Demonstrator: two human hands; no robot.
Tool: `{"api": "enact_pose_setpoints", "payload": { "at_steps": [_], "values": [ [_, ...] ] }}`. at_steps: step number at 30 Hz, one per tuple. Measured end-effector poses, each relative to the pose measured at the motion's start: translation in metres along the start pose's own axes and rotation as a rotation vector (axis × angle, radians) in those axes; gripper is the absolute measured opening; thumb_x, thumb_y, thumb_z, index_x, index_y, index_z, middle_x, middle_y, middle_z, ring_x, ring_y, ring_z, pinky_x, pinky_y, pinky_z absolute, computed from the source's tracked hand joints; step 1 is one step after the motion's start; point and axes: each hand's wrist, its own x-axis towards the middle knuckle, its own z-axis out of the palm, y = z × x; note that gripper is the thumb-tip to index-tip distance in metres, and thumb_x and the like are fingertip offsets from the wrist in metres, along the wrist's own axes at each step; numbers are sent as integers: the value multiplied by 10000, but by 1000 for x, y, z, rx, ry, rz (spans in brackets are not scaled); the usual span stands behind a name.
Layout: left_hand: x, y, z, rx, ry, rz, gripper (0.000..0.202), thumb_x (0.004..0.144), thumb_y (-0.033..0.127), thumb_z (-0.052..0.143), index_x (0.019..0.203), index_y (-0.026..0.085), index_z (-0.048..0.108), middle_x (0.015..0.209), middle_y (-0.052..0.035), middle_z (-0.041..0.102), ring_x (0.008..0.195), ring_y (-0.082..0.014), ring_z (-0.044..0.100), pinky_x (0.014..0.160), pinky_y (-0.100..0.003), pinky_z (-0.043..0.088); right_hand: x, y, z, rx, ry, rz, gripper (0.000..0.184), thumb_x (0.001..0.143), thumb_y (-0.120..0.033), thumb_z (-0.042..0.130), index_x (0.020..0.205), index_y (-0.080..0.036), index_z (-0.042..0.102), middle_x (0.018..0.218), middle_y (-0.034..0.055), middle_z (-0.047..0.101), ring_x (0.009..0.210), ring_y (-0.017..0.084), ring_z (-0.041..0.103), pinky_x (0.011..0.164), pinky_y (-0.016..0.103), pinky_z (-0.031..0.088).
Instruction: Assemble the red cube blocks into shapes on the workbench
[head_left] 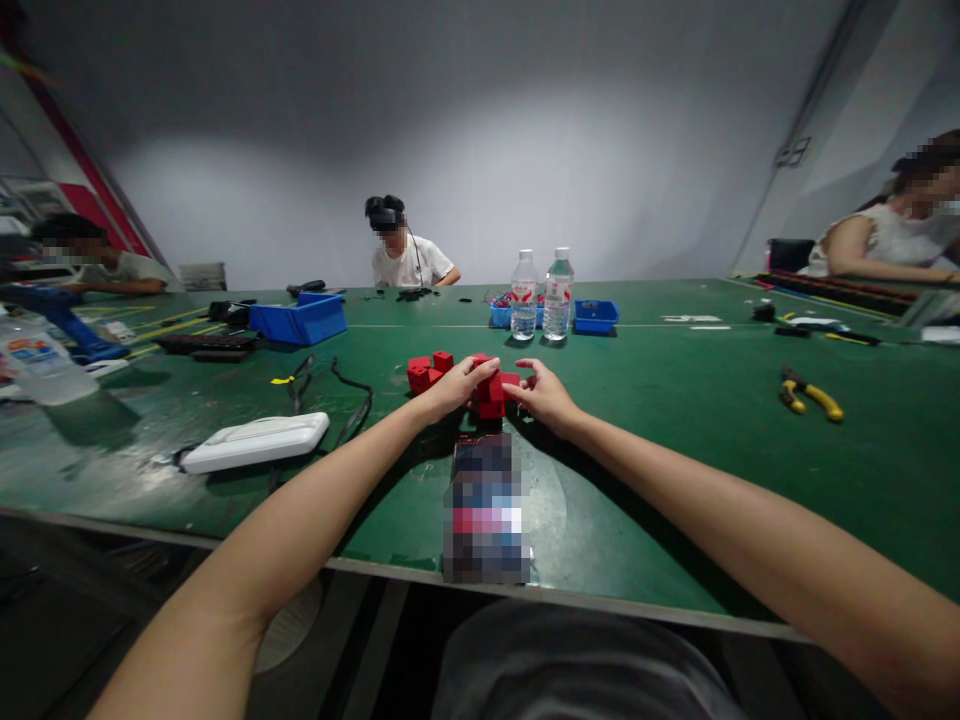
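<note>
Both my arms reach out over the green table [675,470]. My left hand [450,388] and my right hand [546,396] grip a red block piece [493,392] between them, just above the tabletop. A second red block cluster [427,371] lies on the table just left of my left hand, apart from it. A blurred flat object [486,510] lies on the table below my hands, near the front edge.
A white flat device [255,441] with black cables lies at the left. Blue bins [300,318] [595,316], two water bottles [541,296] and yellow-handled pliers [811,393] sit further out. Other people sit at the far side, left and right edges.
</note>
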Motion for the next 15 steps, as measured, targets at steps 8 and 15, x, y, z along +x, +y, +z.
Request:
{"api": "enact_pose_setpoints", "payload": {
  "at_steps": [8, 15],
  "values": [
    [3, -2, -3, 57, 50, 0, 523, 772, 688, 530, 799, 167, 571, 597, 1, 551, 484, -113, 508, 466, -227, 397, 4, 1, 2, 203, 84, 75, 248, 744, -381, 668, 830, -190, 536, 706, 6, 611, 579, 130, 555, 532, 253, 435],
    [1, -2, -3, 75, 48, 15, 520, 775, 688, 526, 798, 172, 586, 593, 7, 553, 488, -116, 507, 468, -229, 388, 5, -4, 2, 472, 62, 155, 179, 792, -296, 641, 849, -198, 502, 763, 15, 648, 578, 128, 614, 530, 249, 487]
  ]
}}
